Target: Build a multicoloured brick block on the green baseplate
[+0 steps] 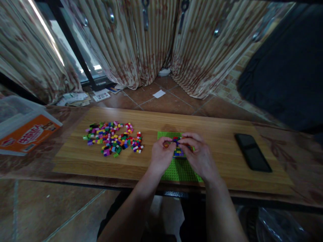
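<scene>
On the green studded baseplate stands a small build of coloured toy bricks, with blue, purple and yellow rows showing. My left hand is closed at its left side, thumb and fingers pinched at the upper bricks. An orange-yellow bit shows within the curl of those fingers. From the right, my right hand is closed too, its thumb and fingertips at the same upper bricks, where red and dark blue pieces show. The fingers partly cover the build, so which single brick each hand grips is hard to see.
Many loose toy bricks lie spread over the left half of the wooden board. A black phone rests at the right. At the far left is a clear plastic tub with an orange label. Patterned curtains hang beyond the table.
</scene>
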Available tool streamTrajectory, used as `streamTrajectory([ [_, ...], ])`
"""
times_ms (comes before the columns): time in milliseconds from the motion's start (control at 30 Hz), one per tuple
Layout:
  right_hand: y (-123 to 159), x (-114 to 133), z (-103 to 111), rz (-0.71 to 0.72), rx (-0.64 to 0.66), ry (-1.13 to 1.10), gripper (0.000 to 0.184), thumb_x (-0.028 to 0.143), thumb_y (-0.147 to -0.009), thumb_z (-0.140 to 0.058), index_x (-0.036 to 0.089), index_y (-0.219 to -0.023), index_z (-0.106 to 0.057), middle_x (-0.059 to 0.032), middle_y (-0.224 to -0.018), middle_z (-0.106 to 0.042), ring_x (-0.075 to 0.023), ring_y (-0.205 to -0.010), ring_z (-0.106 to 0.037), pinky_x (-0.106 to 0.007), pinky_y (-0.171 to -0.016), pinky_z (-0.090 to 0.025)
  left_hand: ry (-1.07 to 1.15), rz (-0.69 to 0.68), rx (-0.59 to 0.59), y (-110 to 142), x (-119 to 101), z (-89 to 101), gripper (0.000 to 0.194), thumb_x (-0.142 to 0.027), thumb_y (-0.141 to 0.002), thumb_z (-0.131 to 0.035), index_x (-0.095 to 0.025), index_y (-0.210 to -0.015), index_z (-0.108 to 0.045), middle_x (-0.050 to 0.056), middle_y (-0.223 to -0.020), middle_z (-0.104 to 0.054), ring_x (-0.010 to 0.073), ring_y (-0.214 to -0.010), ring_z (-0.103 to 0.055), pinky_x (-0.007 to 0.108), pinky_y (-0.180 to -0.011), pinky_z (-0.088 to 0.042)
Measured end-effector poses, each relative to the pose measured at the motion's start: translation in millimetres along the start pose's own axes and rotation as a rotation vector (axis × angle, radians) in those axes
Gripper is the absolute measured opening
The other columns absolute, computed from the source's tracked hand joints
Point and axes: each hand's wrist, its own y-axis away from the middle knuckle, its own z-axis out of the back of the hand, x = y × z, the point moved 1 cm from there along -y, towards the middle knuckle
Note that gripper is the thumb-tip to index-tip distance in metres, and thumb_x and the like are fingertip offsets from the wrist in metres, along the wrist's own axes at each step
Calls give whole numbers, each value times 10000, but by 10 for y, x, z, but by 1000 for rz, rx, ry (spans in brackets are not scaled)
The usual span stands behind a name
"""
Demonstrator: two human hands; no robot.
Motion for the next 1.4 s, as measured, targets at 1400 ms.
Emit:
streamTrajectory([
  [1400, -100, 269, 15, 32, 105, 173, 221, 147, -879, -470, 201, -835, -680, -95, -946, -670, -255, -921, -600, -442, -851, -487, -37, -8, 5, 4, -36, 12, 97, -158, -688, -639, -146, -778, -672, -7, -652, -625, 97, -562, -503, 223, -573, -383],
])
